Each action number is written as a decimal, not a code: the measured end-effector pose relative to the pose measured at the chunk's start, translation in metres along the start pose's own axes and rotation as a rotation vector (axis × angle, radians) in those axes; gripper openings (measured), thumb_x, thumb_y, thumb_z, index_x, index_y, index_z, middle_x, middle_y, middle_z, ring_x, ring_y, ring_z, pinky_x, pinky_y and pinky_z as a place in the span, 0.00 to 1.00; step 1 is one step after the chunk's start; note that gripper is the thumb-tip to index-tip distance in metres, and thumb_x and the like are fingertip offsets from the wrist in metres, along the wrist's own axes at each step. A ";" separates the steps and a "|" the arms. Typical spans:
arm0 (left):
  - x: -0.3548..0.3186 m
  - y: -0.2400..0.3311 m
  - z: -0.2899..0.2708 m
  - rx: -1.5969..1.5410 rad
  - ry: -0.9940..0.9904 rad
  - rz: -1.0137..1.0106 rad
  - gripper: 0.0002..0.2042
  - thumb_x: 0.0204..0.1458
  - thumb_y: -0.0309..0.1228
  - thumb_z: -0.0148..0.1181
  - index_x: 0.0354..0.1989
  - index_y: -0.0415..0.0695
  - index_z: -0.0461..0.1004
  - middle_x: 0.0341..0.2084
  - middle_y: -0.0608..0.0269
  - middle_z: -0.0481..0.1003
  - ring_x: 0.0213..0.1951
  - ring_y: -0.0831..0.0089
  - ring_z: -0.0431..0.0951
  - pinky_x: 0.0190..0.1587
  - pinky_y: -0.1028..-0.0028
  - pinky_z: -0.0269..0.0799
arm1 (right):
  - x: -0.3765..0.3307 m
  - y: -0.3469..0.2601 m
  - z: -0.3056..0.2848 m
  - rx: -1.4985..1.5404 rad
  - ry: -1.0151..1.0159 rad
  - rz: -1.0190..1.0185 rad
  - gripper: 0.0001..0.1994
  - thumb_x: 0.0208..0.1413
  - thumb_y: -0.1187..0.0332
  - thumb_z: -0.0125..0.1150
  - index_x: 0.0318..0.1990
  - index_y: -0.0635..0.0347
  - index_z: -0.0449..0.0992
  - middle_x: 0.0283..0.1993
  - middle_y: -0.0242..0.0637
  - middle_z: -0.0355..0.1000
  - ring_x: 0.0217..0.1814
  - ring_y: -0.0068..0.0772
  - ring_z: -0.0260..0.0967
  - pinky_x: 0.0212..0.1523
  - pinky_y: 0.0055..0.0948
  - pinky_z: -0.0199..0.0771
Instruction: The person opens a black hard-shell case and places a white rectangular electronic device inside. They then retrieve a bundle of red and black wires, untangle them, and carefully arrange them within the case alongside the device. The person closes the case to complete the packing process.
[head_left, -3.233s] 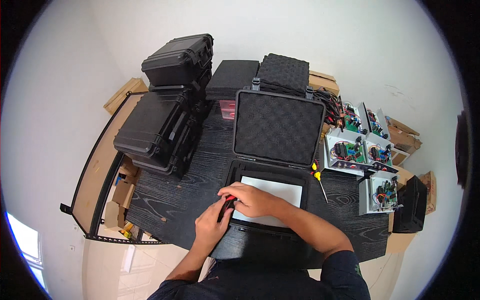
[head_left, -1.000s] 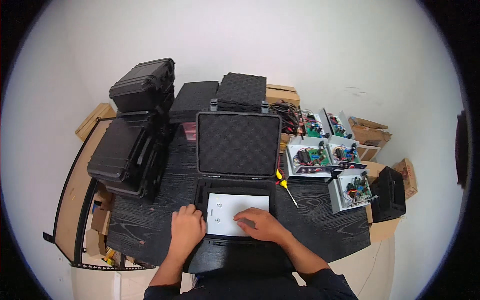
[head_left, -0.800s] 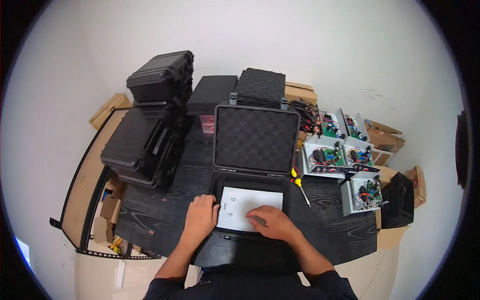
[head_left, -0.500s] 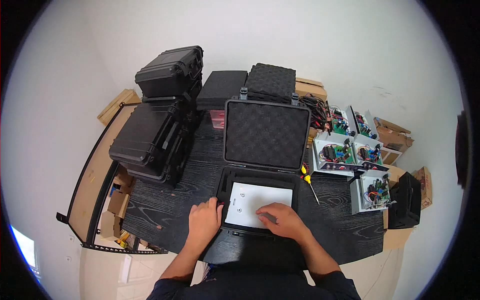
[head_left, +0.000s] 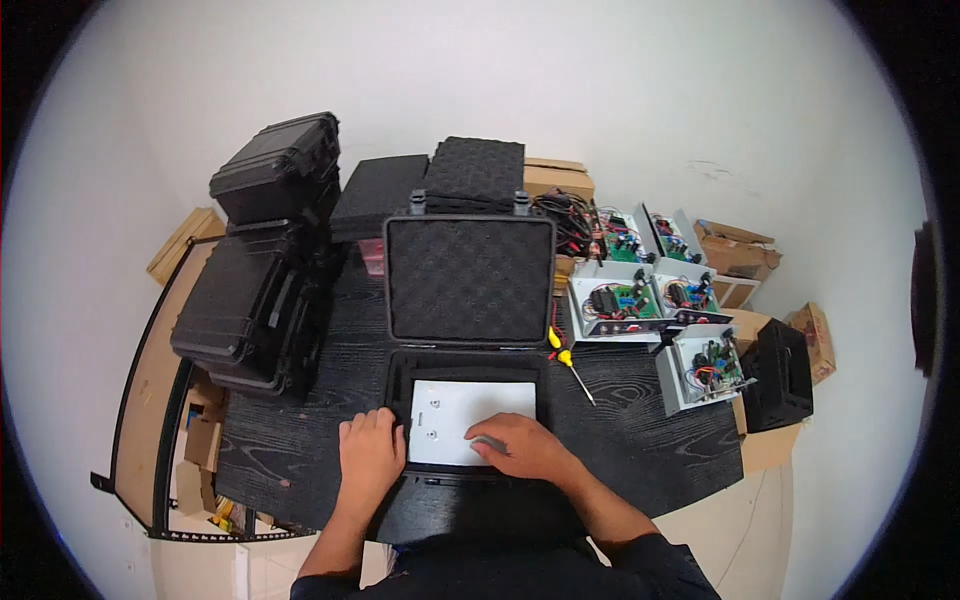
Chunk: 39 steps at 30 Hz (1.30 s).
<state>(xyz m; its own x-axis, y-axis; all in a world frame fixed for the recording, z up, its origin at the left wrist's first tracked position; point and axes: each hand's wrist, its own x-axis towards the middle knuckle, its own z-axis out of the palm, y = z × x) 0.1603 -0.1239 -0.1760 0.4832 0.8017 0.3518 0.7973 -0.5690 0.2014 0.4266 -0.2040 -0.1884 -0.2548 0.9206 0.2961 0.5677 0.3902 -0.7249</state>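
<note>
An open black hard case (head_left: pixel 548 400) lies in front of me, its foam-lined lid (head_left: pixel 470 280) raised at the back. In the foam of its base sits a white metal box (head_left: pixel 455 400) with two small screws and a slot on top. My left hand (head_left: pixel 372 450) is at the case's left edge, its fingers bent together over the rim. Resting on the right front part of the white box is my right hand (head_left: pixel 522 447). Its fingers are curved, thumb and forefinger apart, with nothing seen between them.
A yellow-handled screwdriver (head_left: pixel 562 355) lies right of the case. Beyond it stand several open white housings (head_left: pixel 615 300) with green circuit boards. Black cases (head_left: pixel 240 300) are stacked at the left. Behind the lid are foam sheets (head_left: pixel 475 170) and bundled cables (head_left: pixel 565 222).
The whole view has shifted, so the table and its things appear farther left and slightly lower. Both hands keep nearly the same places on the case and the white box.
</note>
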 end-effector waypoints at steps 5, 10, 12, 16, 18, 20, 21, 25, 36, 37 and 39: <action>-0.001 0.002 0.003 -0.047 -0.040 0.045 0.11 0.58 0.33 0.62 0.43 0.39 0.72 0.46 0.49 0.74 0.52 0.51 0.71 0.56 0.51 0.61 | 0.002 -0.004 0.000 -0.017 -0.011 0.017 0.10 0.63 0.65 0.65 0.47 0.58 0.82 0.47 0.45 0.82 0.51 0.49 0.80 0.54 0.45 0.78; 0.001 -0.006 0.005 -0.105 -0.043 0.057 0.13 0.60 0.33 0.60 0.45 0.37 0.70 0.58 0.44 0.67 0.61 0.47 0.64 0.63 0.45 0.53 | 0.009 0.007 -0.023 -0.008 0.140 0.010 0.09 0.63 0.67 0.65 0.45 0.61 0.82 0.46 0.45 0.82 0.50 0.47 0.81 0.53 0.42 0.80; -0.001 -0.011 0.009 -0.111 -0.055 -0.001 0.12 0.61 0.33 0.58 0.45 0.37 0.70 0.59 0.43 0.67 0.62 0.46 0.64 0.64 0.45 0.53 | 0.026 0.019 -0.064 -0.097 0.291 -0.075 0.08 0.63 0.68 0.65 0.45 0.62 0.82 0.46 0.45 0.83 0.50 0.45 0.81 0.53 0.40 0.80; 0.000 -0.013 0.010 -0.107 -0.102 -0.019 0.12 0.61 0.32 0.56 0.46 0.37 0.70 0.66 0.40 0.63 0.68 0.44 0.60 0.66 0.42 0.51 | 0.065 0.034 -0.148 -0.119 0.632 0.164 0.07 0.62 0.70 0.64 0.42 0.64 0.82 0.42 0.45 0.83 0.47 0.41 0.82 0.51 0.37 0.79; 0.001 -0.009 0.013 -0.037 -0.097 0.029 0.12 0.61 0.33 0.56 0.47 0.37 0.70 0.70 0.39 0.60 0.72 0.43 0.57 0.68 0.40 0.50 | 0.088 0.066 -0.184 -0.270 0.759 0.080 0.07 0.61 0.70 0.65 0.42 0.64 0.82 0.41 0.45 0.82 0.48 0.44 0.82 0.52 0.38 0.79; 0.002 -0.009 0.013 -0.033 -0.154 0.011 0.16 0.62 0.34 0.55 0.52 0.36 0.70 0.73 0.40 0.57 0.74 0.42 0.53 0.70 0.38 0.48 | 0.113 0.095 -0.212 -0.303 0.738 0.166 0.10 0.60 0.67 0.65 0.45 0.63 0.82 0.44 0.46 0.82 0.51 0.47 0.80 0.55 0.42 0.77; 0.003 -0.009 0.013 -0.035 -0.183 0.005 0.18 0.62 0.35 0.55 0.55 0.36 0.70 0.75 0.40 0.55 0.75 0.41 0.52 0.70 0.37 0.47 | 0.124 0.110 -0.223 -0.385 0.718 0.177 0.12 0.60 0.66 0.65 0.47 0.62 0.81 0.46 0.45 0.82 0.54 0.48 0.79 0.57 0.43 0.77; 0.009 -0.004 0.009 -0.051 -0.180 0.021 0.26 0.62 0.35 0.52 0.69 0.41 0.66 0.76 0.43 0.54 0.76 0.41 0.50 0.71 0.35 0.46 | 0.167 0.158 -0.242 -0.645 0.602 0.300 0.18 0.58 0.61 0.66 0.53 0.57 0.80 0.56 0.43 0.79 0.61 0.51 0.75 0.62 0.48 0.75; 0.009 -0.025 0.021 -0.575 -0.135 -0.030 0.24 0.68 0.38 0.49 0.69 0.42 0.69 0.76 0.41 0.54 0.76 0.38 0.49 0.77 0.47 0.47 | 0.214 0.184 -0.252 -0.814 0.427 0.346 0.09 0.65 0.63 0.59 0.44 0.54 0.83 0.43 0.49 0.81 0.50 0.57 0.79 0.52 0.52 0.80; 0.007 -0.026 0.022 -0.582 -0.134 -0.029 0.24 0.68 0.39 0.49 0.69 0.41 0.69 0.76 0.41 0.54 0.76 0.38 0.49 0.77 0.47 0.46 | 0.213 0.184 -0.253 -0.818 0.395 0.343 0.09 0.65 0.64 0.58 0.43 0.56 0.82 0.42 0.51 0.81 0.49 0.58 0.79 0.51 0.52 0.79; 0.010 -0.025 0.022 -0.604 -0.133 -0.007 0.25 0.69 0.42 0.50 0.69 0.41 0.69 0.76 0.41 0.54 0.76 0.38 0.49 0.77 0.47 0.46 | 0.216 0.204 -0.265 -0.851 0.438 0.350 0.09 0.67 0.65 0.56 0.45 0.59 0.79 0.43 0.55 0.80 0.49 0.60 0.78 0.50 0.54 0.78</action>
<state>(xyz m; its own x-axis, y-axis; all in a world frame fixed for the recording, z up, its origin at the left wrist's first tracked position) 0.1526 -0.0976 -0.1976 0.5505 0.7998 0.2392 0.4742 -0.5354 0.6989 0.6954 0.0787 -0.1076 0.2444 0.8437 0.4779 0.9672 -0.1771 -0.1819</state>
